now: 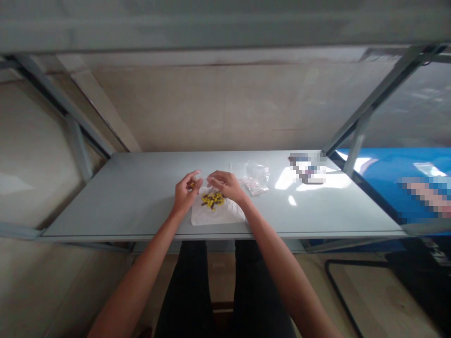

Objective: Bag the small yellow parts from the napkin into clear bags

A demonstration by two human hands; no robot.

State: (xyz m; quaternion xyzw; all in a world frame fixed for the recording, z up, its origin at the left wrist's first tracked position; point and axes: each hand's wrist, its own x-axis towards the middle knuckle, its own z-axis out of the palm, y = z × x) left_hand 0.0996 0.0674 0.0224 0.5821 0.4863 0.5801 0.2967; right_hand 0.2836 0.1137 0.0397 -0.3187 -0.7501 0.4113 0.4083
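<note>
A small heap of yellow and dark brown pieces, too small to name, lies on a white sheet or flat bag near the table's front edge. My left hand is at the heap's left, its fingers curled around a few of the same yellow and brown pieces. Just above the heap is my right hand, its fingers bent and drawn together towards the left hand. Whether anything is pinched in its fingertips is too small to make out. Clear plastic bags lie right behind my right hand.
The grey table has slanted metal posts at both sides and a beam across the top. Blurred-out items sit at the back right. Beyond, a blue surface adjoins, and a black chair frame stands below right.
</note>
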